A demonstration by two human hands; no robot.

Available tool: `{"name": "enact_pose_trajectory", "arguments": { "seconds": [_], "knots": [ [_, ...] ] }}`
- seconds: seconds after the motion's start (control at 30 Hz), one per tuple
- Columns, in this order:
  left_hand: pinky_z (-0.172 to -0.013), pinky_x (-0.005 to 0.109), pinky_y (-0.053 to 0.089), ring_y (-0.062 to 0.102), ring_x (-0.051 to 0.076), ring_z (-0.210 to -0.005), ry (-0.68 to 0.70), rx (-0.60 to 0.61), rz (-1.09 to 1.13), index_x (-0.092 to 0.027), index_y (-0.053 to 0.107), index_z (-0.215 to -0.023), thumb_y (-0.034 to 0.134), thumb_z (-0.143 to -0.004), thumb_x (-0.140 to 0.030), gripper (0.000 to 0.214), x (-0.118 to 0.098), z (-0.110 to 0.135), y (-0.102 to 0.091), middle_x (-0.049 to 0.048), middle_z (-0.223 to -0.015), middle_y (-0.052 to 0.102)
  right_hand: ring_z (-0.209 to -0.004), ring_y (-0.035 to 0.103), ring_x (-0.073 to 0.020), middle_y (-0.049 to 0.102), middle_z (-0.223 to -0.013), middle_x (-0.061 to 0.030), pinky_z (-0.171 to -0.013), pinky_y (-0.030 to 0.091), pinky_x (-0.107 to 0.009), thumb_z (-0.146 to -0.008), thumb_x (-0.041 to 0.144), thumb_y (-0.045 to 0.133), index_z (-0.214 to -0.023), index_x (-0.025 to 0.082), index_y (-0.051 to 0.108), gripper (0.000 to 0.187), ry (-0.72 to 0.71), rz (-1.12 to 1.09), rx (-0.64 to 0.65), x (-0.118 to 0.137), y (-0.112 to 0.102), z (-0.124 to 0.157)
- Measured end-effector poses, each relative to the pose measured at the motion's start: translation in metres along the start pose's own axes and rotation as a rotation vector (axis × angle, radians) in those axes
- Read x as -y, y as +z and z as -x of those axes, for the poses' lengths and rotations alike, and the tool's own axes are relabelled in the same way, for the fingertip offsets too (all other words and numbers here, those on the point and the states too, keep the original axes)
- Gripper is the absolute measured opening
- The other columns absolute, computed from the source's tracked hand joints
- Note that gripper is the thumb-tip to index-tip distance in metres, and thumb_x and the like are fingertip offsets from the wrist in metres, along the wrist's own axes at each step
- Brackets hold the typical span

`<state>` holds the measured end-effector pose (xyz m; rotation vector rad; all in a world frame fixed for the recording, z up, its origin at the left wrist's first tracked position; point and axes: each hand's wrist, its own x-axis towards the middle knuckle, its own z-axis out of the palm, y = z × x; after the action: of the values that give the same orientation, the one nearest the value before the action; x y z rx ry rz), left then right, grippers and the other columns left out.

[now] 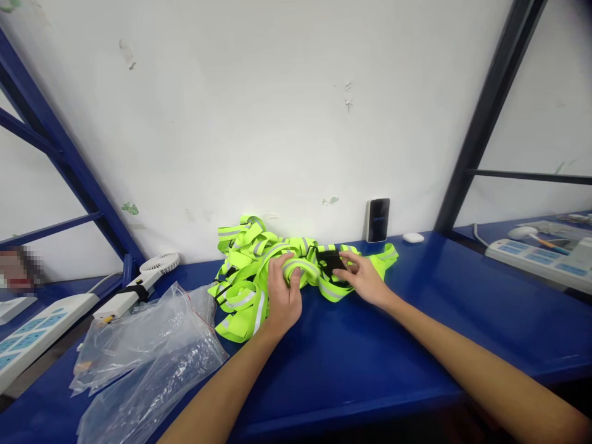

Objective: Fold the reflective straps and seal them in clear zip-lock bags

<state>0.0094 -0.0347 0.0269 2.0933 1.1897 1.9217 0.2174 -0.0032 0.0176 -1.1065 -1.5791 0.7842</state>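
Note:
A tangled pile of neon-yellow reflective straps with silver stripes lies on the blue bench against the white wall. My left hand is closed round a loop of one strap near the middle of the pile. My right hand rests just to the right, fingers curled and pinching at a black patch on the same strap. Both forearms reach in from the bottom edge.
Clear plastic bags lie crumpled at the left front. A small white fan and white power strips sit at far left. A phone leans on the wall, an earbud case beside it. Another power strip lies at right.

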Motion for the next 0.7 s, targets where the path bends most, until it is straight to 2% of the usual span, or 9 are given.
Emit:
{"name": "enact_pose_trajectory", "arguments": {
  "seconds": [0.1, 0.2, 0.3, 0.37, 0.43, 0.57, 0.63, 0.7],
  "knots": [
    [-0.096, 0.037, 0.039, 0.052, 0.022, -0.107, 0.051, -0.02, -0.055, -0.02, 0.047, -0.119, 0.047, -0.091, -0.024, 0.028, 0.0, -0.002, -0.004, 0.0095, -0.111, 0.053, -0.059, 0.047, -0.0118, 0.058, -0.084, -0.0032, -0.052, 0.038, -0.026, -0.071, 0.041, 0.067, -0.11, 0.016, 0.061, 0.047, 0.032, -0.044, -0.105, -0.009, -0.007, -0.007],
    [-0.094, 0.04, 0.041, 0.052, 0.024, -0.105, 0.109, 0.082, -0.087, -0.018, 0.045, -0.123, 0.053, -0.086, -0.025, 0.038, -0.001, 0.002, -0.003, 0.0102, -0.111, 0.053, -0.061, 0.048, -0.0119, 0.06, -0.09, -0.0037, -0.053, 0.038, -0.026, -0.073, 0.041, 0.065, -0.112, 0.017, 0.061, 0.046, -0.003, -0.104, -0.201, -0.014, -0.011, -0.012],
    [-0.078, 0.032, 0.046, 0.056, 0.018, -0.082, 0.137, 0.181, -0.068, -0.019, 0.051, -0.116, 0.054, -0.086, -0.025, 0.031, -0.005, 0.007, 0.001, 0.0036, -0.09, 0.057, -0.057, 0.044, -0.0118, 0.059, -0.077, -0.0008, -0.052, 0.037, -0.026, -0.077, 0.04, 0.062, -0.115, 0.017, 0.06, 0.044, -0.04, -0.098, -0.299, -0.017, -0.014, -0.015],
    [-0.065, 0.025, 0.044, 0.05, 0.012, -0.062, 0.128, 0.197, -0.054, -0.019, 0.054, -0.109, 0.053, -0.087, -0.023, 0.023, -0.006, 0.01, 0.004, -0.003, -0.07, 0.05, -0.056, 0.045, -0.0133, 0.056, -0.07, 0.0001, -0.053, 0.038, -0.027, -0.079, 0.041, 0.06, -0.114, 0.017, 0.06, 0.042, -0.053, -0.058, -0.361, -0.018, -0.016, -0.016],
    [-0.059, 0.023, 0.042, 0.045, 0.01, -0.054, 0.163, 0.214, -0.058, -0.02, 0.056, -0.107, 0.054, -0.087, -0.022, 0.02, -0.006, 0.012, 0.006, -0.0057, -0.063, 0.044, -0.061, 0.05, -0.0154, 0.058, -0.072, -0.0012, -0.057, 0.041, -0.029, -0.08, 0.041, 0.06, -0.11, 0.017, 0.061, 0.039, -0.088, -0.014, -0.44, -0.018, -0.019, -0.016],
    [-0.066, 0.024, 0.047, 0.055, 0.012, -0.065, 0.307, 0.3, -0.127, -0.02, 0.054, -0.119, 0.057, -0.086, -0.022, 0.033, -0.003, 0.011, 0.005, -0.0016, -0.075, 0.055, -0.071, 0.056, -0.0184, 0.062, -0.082, -0.0043, -0.065, 0.045, -0.031, -0.082, 0.044, 0.059, -0.104, 0.018, 0.061, 0.034, -0.18, 0.023, -0.568, -0.015, -0.025, -0.017],
    [-0.072, 0.025, 0.049, 0.059, 0.014, -0.074, 0.377, 0.319, -0.192, -0.022, 0.051, -0.125, 0.054, -0.088, -0.019, 0.037, -0.002, 0.009, 0.003, 0.0018, -0.084, 0.06, -0.07, 0.056, -0.018, 0.061, -0.081, -0.0034, -0.065, 0.045, -0.03, -0.083, 0.045, 0.057, -0.106, 0.018, 0.059, 0.035, -0.186, 0.016, -0.602, -0.014, -0.029, -0.017],
    [-0.069, 0.024, 0.049, 0.059, 0.014, -0.074, 0.437, 0.31, -0.283, -0.025, 0.051, -0.128, 0.048, -0.089, -0.012, 0.041, 0.001, 0.007, 0.002, 0.0029, -0.087, 0.059, -0.067, 0.054, -0.017, 0.06, -0.077, -0.0017, -0.063, 0.044, -0.03, -0.084, 0.045, 0.057, -0.108, 0.019, 0.058, 0.036, -0.178, 0.014, -0.623, -0.013, -0.032, -0.018]
  ]
}}
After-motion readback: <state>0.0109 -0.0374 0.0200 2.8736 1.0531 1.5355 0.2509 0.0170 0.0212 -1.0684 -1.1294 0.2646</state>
